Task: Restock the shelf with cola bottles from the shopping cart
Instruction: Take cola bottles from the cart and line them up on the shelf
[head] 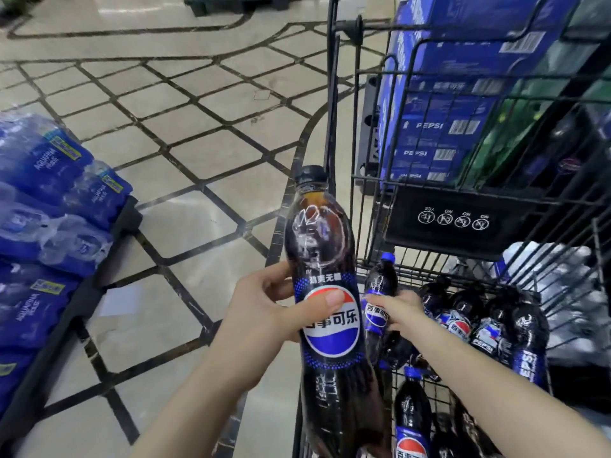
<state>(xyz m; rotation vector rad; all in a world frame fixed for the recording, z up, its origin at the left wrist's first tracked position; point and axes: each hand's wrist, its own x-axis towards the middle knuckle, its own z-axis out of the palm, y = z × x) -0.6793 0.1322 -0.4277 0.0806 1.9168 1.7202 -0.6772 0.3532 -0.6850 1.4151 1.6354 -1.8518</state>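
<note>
My left hand [264, 309] grips a black-capped cola bottle [322, 246] around its label, holding it upright in front of the cart's left edge. My right hand [401, 312] reaches into the shopping cart [360, 160] and curls around a blue-capped cola bottle [380, 279] standing there. Several more cola bottles [489, 325] lie and stand in the cart basket to the right, and another [411, 411] sits near the bottom of the view. No shelf for cola is in view.
Blue Pepsi cartons [439, 127] are stacked beyond the cart. Shrink-wrapped water packs [49, 200] sit on a low dark platform at left. White wrapped bottles [562, 279] lie in the cart's far right. Tiled floor [185, 127] spreads between.
</note>
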